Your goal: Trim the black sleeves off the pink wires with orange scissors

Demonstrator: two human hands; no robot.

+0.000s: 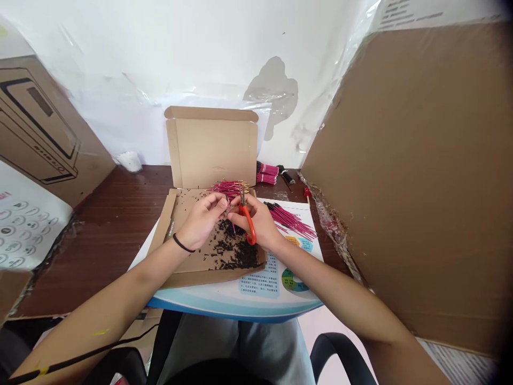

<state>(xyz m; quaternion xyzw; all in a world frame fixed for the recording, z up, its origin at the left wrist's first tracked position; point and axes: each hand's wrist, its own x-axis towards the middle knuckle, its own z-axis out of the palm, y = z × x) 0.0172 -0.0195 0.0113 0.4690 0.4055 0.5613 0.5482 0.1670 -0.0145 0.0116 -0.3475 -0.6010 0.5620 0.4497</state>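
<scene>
My right hand [260, 222] is closed round an orange-handled wire stripper [249, 224], its jaws pointing up over an open flat cardboard box [178, 259]. My left hand [202, 219], with a black band on the wrist, pinches a thin red wire [229, 209] at the tool's jaws. A pile of dark insulation scraps [234, 251] lies in the box under both hands. Finished red wires with bare tips [228, 187] lie at the box's far edge. A loose bunch of red wires with black ends [290, 220] lies just right of my right hand on a printed white sheet [260, 286].
The box's lid [212, 147] stands upright behind my hands. Bundled red wires [267, 174] and a black tool [286, 175] lie at the back of the dark wooden table [108, 230]. Large cardboard panels [420, 176] wall in the right side, another box [36, 128] the left.
</scene>
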